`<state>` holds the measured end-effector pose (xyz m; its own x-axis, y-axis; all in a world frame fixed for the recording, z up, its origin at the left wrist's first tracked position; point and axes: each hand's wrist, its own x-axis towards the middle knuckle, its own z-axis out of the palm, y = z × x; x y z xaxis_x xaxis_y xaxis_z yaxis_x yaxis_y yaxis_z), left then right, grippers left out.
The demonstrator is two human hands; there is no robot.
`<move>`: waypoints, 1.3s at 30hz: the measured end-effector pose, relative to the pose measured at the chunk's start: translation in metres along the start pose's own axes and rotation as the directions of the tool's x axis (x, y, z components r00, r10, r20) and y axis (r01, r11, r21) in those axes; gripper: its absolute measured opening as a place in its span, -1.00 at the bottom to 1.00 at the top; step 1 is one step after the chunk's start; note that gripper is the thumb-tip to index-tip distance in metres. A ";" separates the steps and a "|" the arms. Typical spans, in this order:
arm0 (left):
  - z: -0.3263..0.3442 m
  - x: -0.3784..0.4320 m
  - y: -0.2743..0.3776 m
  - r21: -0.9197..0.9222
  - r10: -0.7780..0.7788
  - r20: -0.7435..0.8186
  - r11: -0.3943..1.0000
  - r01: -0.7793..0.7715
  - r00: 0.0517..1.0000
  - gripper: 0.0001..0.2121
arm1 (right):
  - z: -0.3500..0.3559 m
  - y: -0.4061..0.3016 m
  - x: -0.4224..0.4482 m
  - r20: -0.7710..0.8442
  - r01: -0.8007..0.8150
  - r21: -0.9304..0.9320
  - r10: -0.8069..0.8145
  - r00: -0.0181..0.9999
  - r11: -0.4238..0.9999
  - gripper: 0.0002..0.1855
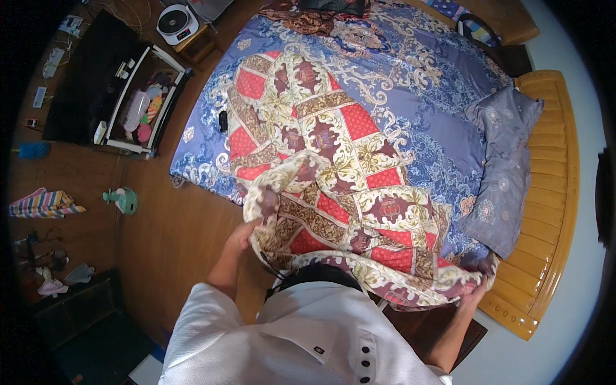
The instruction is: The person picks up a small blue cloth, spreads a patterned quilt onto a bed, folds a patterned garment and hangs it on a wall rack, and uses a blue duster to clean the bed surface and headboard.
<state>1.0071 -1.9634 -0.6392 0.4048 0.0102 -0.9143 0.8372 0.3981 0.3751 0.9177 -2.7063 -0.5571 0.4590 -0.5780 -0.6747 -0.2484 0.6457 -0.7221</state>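
A patterned quilt (332, 139) in red, cream, brown and maroon lies rumpled over the near side of a bed with a blue floral sheet (423, 120). Its near edge is lifted and stretches across in front of my waist. My left hand (244, 235) grips the quilt's left corner area. At the far right, my right hand (474, 294) holds the other end of that edge, close to the headboard. Some fingers of both hands are hidden by the cloth. A grey pillow (505, 168) with a dandelion-like print lies on the bed along the headboard.
A yellow wooden headboard (553, 183) borders the bed on the right. A dark wooden cabinet (433, 327) stands beside my right arm. Leftward are a TV stand (127, 144), a white round appliance (177, 24) on a wooden stool and a green plastic object (126, 201). A small black object (223, 121) lies by the quilt.
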 end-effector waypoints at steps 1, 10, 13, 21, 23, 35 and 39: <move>0.009 0.015 0.003 0.153 0.079 -0.047 0.986 -0.071 0.996 -0.57 | 0.032 0.011 -0.004 -0.020 -0.006 -0.034 0.006 1.000 0.999 -0.62; 0.249 -0.001 0.187 -0.001 0.486 0.274 0.863 -0.505 0.830 -0.60 | 0.294 -0.038 -0.007 0.314 0.239 -0.068 -0.207 0.927 0.969 -0.66; 0.253 -0.024 0.230 0.188 0.480 0.523 0.741 -0.645 0.704 -0.60 | 0.342 -0.072 -0.035 0.450 0.362 0.031 -0.336 0.827 0.932 -0.61; 0.027 0.206 0.199 0.208 0.357 0.000 0.914 -0.350 0.934 -0.58 | 0.340 0.186 0.007 0.398 0.539 -0.691 -0.369 0.840 0.482 -0.39; -0.055 0.270 0.203 0.356 0.409 -0.197 0.877 -0.324 0.891 -0.44 | 0.323 0.247 -0.044 0.259 0.231 -0.867 0.004 0.966 0.441 -0.40; -0.201 0.427 0.330 0.974 0.746 0.010 0.143 -0.175 0.666 -0.28 | 0.121 0.436 -0.247 0.036 -0.003 -0.960 0.134 0.990 0.281 -0.46; -0.215 0.449 0.331 1.000 0.765 -0.014 -0.001 0.023 0.644 -0.58 | 0.128 0.459 -0.288 -0.243 -0.318 -0.795 0.209 0.947 0.516 -0.54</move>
<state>1.3867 -1.6296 -0.9584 0.8959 0.3241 -0.3037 0.3763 -0.9171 0.1315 0.7803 -2.1797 -0.6750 0.1756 -0.5339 -0.8271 -0.9525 0.1203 -0.2798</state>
